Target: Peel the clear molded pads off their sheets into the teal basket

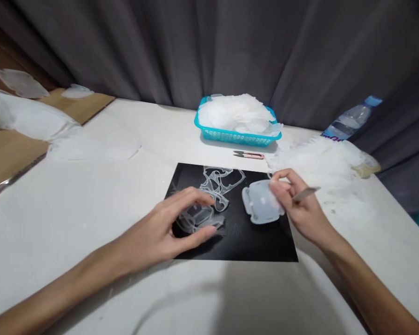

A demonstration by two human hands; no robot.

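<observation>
A black mat (254, 242) lies on the white table. My left hand (167, 228) hovers over its left part with fingers curled around a clear plastic trimming (199, 218); more clear trimmed strips (219, 184) lie just beyond. My right hand (296, 204) pinches a translucent white rounded plastic piece (261, 204) at its right edge and also holds a thin metal blade (305, 194) that points to the right.
A teal basket (237, 136) heaped with translucent pieces stands behind the mat, with pink thread snips (249, 154) in front of it. A loose pile of similar pieces (321, 160) and a water bottle (352, 120) lie at the right. Cardboard (10, 149) and plastic sit at the left.
</observation>
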